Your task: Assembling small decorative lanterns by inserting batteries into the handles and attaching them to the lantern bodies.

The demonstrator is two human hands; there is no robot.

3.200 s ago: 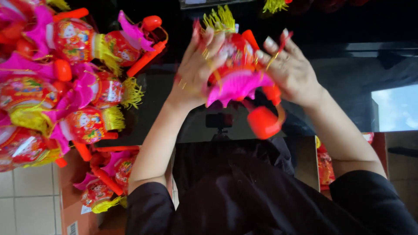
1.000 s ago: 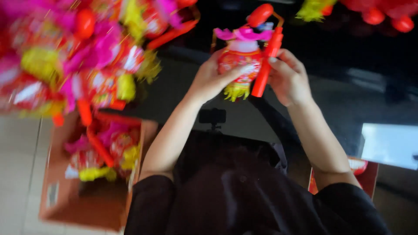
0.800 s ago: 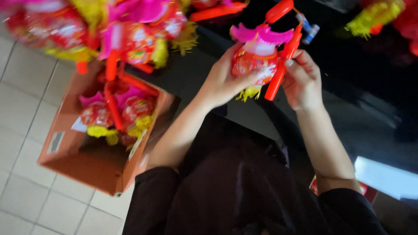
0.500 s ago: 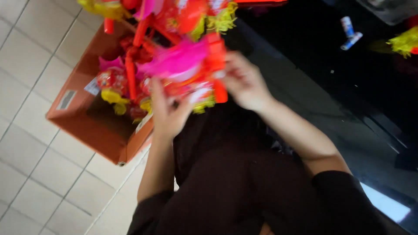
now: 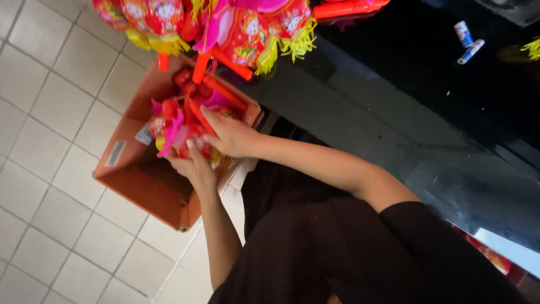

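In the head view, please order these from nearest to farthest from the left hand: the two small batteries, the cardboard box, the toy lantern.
From the left hand:
1. Toy lantern, in its grip, over the box.
2. Cardboard box, directly below on the floor.
3. Two small batteries, far right on the black counter.

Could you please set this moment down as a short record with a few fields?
Setting: black countertop above a pale tiled floor
Left hand: under the toy lantern, gripping it from below
Right hand: on top of the same lantern, fingers curled over it
Lantern: red and pink with yellow fringe, held just over the open orange cardboard box
Box contents: more lanterns of the same kind
Counter edge: hanging pile of lanterns
Elsewhere: two small batteries on the counter
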